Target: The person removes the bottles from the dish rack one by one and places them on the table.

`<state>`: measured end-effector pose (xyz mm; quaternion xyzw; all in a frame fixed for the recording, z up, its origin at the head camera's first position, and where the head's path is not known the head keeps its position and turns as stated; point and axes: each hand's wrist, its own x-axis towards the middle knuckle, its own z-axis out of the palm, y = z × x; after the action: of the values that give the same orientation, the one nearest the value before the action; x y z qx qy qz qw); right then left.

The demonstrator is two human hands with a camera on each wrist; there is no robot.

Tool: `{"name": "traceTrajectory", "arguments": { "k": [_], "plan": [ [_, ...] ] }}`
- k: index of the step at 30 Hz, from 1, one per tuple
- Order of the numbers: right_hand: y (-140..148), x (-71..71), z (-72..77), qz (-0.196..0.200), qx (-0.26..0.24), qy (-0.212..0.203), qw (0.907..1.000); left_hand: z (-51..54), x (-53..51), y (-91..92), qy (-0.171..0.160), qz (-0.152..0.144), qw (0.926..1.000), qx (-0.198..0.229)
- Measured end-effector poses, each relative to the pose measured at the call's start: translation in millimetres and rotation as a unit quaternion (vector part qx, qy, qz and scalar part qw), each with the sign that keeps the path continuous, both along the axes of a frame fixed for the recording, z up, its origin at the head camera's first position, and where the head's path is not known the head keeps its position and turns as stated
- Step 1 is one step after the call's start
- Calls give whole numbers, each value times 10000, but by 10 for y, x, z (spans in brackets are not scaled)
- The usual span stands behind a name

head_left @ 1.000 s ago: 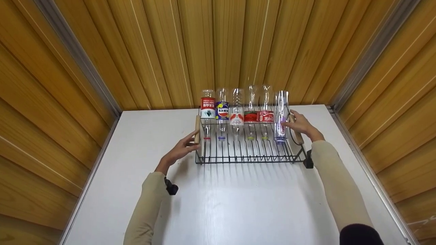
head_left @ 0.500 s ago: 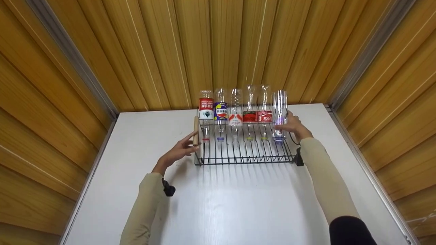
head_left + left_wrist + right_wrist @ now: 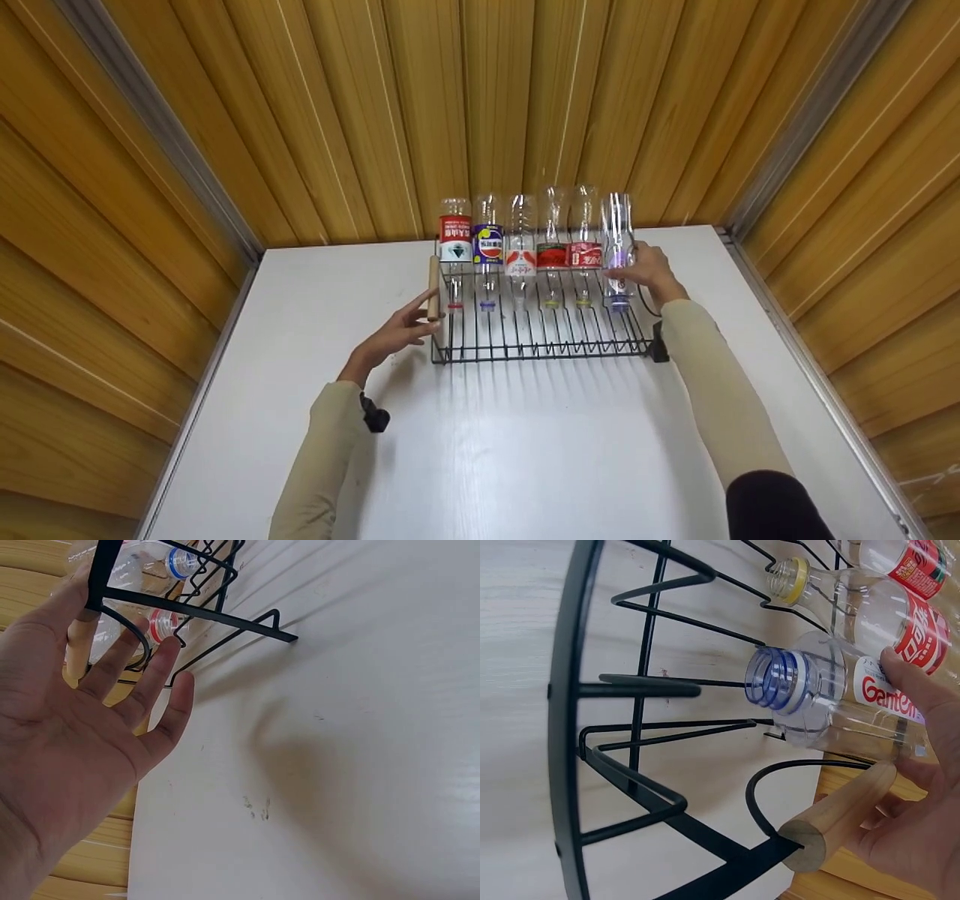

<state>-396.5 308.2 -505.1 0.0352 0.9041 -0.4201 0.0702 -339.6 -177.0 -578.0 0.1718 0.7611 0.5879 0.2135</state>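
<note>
My right hand point(image 3: 651, 271) grips a clear plastic bottle point(image 3: 832, 694) with a blue ring at its neck and a red-lettered label; the thumb lies across the label. That bottle is at the right end of a black wire rack point(image 3: 544, 358), its neck toward me, beside the rack's right wooden handle point(image 3: 840, 817). My left hand point(image 3: 82, 705) is at the left wooden handle point(image 3: 433, 289), fingers spread and mostly straight, touching it. Several more empty bottles lie in a row in the rack, among them a red-and-white labelled one point(image 3: 456, 238) and a blue-labelled one point(image 3: 489, 244).
The rack stands on a white table point(image 3: 487, 450) near its back edge. Wood-patterned panels point(image 3: 420, 112) rise behind and at both sides, with grey metal strips point(image 3: 172, 142) at the corners. A red-labelled bottle point(image 3: 922, 630) lies next to the held one.
My right hand has shifted left and closer around the bottle at the right end, and that bottle has moved slightly toward the back. My left hand has stayed at its handle.
</note>
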Motion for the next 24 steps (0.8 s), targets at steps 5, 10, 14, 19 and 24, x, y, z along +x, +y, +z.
{"name": "traceTrajectory", "arguments": {
  "k": [5, 10, 14, 19, 24],
  "plan": [
    [2, 15, 4, -133, -148, 34, 9998, 11, 8, 20, -39, 58, 9999, -77],
    [7, 7, 9, -179, 58, 213, 9996, 12, 8, 24, -59, 83, 9999, -101],
    [2, -14, -2, -328, 50, 178, 9993, 0, -17, 18, -46, 51, 9999, -98],
    [-27, 4, 50, -562, -31, 291, 9980, -5, -47, 8, -136, 7, 9999, -106],
    [-32, 20, 97, -643, 86, 478, 9968, -17, -69, -15, -190, -65, 9997, -131]
  ]
}}
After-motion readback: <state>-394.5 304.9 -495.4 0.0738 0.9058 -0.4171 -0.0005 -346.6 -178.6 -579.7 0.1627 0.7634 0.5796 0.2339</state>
